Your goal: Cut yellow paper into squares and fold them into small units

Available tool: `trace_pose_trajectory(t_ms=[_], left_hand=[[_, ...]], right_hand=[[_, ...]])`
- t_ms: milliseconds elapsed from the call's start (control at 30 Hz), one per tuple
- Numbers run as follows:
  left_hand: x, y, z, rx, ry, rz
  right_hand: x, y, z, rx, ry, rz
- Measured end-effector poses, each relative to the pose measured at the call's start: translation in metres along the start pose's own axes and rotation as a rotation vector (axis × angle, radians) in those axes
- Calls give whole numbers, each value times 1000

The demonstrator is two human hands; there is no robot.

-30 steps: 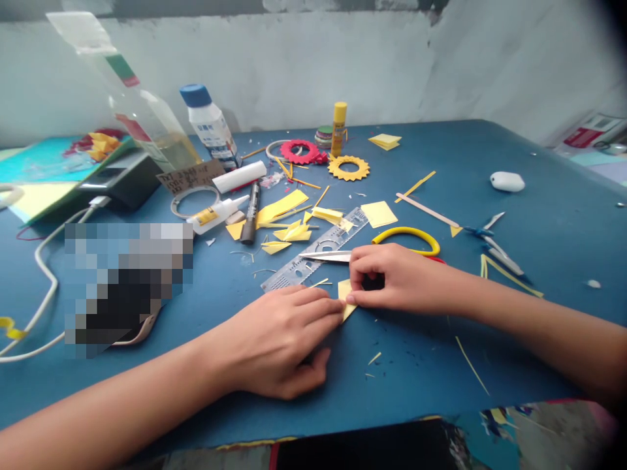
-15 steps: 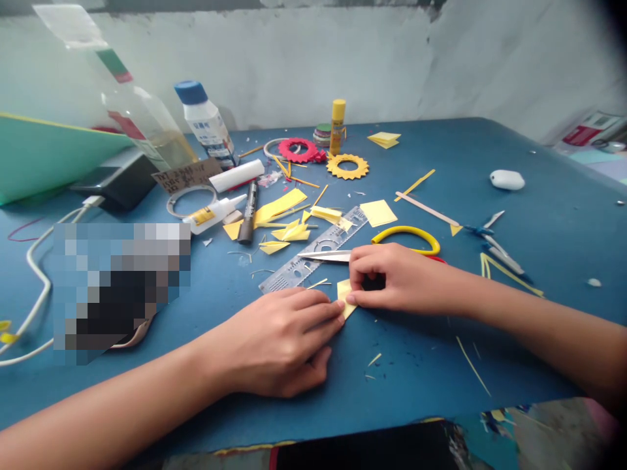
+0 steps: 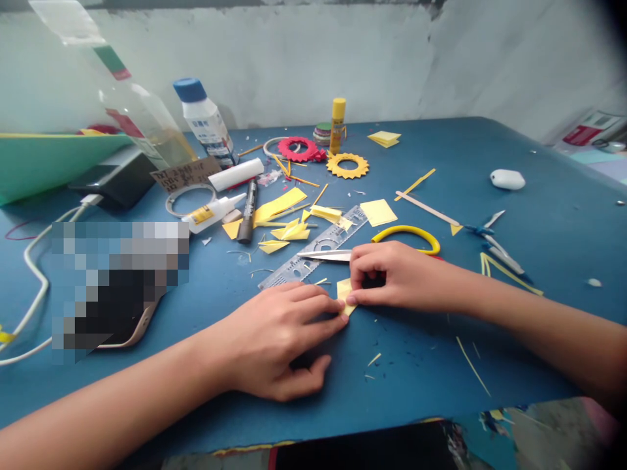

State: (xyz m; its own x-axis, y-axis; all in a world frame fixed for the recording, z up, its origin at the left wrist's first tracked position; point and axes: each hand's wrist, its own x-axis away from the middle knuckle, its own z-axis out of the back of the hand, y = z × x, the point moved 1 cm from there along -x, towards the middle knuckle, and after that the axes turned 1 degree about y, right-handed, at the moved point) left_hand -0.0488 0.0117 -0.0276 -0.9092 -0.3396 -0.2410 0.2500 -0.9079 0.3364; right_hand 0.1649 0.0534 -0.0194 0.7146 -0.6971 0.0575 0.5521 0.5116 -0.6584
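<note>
A small yellow paper (image 3: 344,289) lies on the blue table between my hands. My left hand (image 3: 281,343) rests beside it with fingers apart, two fingertips touching the paper's lower left edge. My right hand (image 3: 386,277) is closed, its thumb and fingertips pinching the paper's right side. Part of the paper is hidden under the fingers. Just behind my right hand lie scissors (image 3: 405,230) with yellow handles, their blades across a clear ruler (image 3: 280,273). A yellow paper square (image 3: 379,213) sits by the ruler's far end.
Folded yellow papers (image 3: 292,230), a black marker (image 3: 248,214) and a glue bottle (image 3: 210,213) lie behind my left hand. Yellow (image 3: 347,166) and red (image 3: 297,149) toothed rings are farther back. A phone (image 3: 130,326) lies left; a white case (image 3: 508,179) lies right.
My left hand's thumb has moved down, away from its fingers, and its index finger has shifted slightly right along the paper. My right hand has barely moved.
</note>
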Motion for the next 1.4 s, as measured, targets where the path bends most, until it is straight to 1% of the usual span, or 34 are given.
trace_pose_trajectory(t_ms=[133, 333, 500, 667, 800, 900, 1000, 1067, 1133, 1200, 1233, 1300, 1400], left_hand=[[0, 0, -1, -30, -17, -5], [-1, 1, -1, -37, 10, -31], [-2, 4, -1, -70, -12, -32], [-3, 8, -2, -74, 27, -37], [-3, 8, -5, 21, -11, -11], [-4, 8, -6, 52, -39, 24], [-3, 9, -7, 43, -25, 40], [-3, 10, -7, 47, -5, 52], [-4, 11, -8, 58, 4, 69], [-4, 11, -8, 60, 10, 83], [-5, 12, -7, 59, 13, 90], [-5, 13, -7, 55, 21, 100], [-5, 12, -7, 55, 27, 101]], right_hand=[[0, 0, 0, -3, 8, -2], [0, -2, 0, 6, 3, -12], [-1, -2, 1, 7, 4, -9], [-3, -7, 1, 25, -5, -106], [-5, -10, 2, 69, 2, -203], [-7, -6, 2, 71, 34, -222], [0, -1, 0, 42, 110, -140], [10, -1, -4, 98, 213, -13], [24, -6, -12, 269, 281, 206], [36, -10, -21, 483, 224, 352], [40, -11, -24, 541, 222, 386], [45, -12, -28, 607, 199, 406], [44, -6, -27, 587, 209, 381]])
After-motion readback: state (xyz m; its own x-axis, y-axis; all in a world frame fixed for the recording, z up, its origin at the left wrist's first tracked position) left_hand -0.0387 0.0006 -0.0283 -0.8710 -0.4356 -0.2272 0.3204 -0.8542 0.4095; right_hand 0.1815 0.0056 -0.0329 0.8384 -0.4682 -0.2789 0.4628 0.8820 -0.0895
